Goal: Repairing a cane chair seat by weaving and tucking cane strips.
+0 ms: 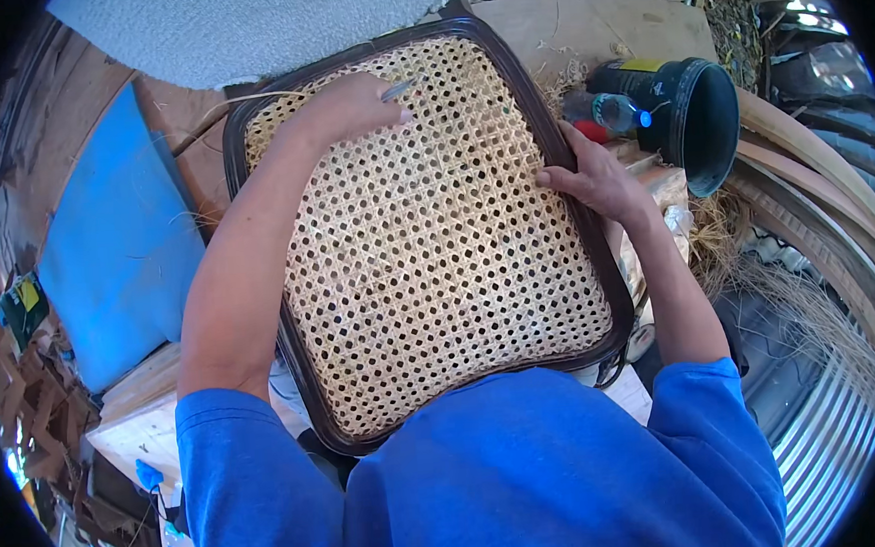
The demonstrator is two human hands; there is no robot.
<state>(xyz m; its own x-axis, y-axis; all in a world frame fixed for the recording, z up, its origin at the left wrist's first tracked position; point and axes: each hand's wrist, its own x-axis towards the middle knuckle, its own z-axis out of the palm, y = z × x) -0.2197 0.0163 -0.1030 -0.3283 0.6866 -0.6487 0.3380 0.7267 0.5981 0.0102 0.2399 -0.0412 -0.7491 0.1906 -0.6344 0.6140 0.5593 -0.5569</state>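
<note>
A woven cane panel [446, 243] in a dark wooden frame [607, 263] with rounded corners lies across my lap, tilted a little. My left hand [352, 108] is closed on a slim, pointed metal tool [401, 89] over the upper part of the weave; its handle is hidden in my fingers. A loose cane strand [209, 115] sticks out past the frame's upper left side. At the right side, my right hand [597, 178] grips the frame, with the thumb on top at the cane's edge and the fingers wrapped around the outside.
Beyond the right hand, a black bucket [699, 122] lies on its side, next to a clear plastic bottle [616, 112] with a blue cap. Cane shavings [721, 236] are heaped below it. A blue panel [121, 253] leans at the left, and a pale textured cloth [272, 28] covers the far side.
</note>
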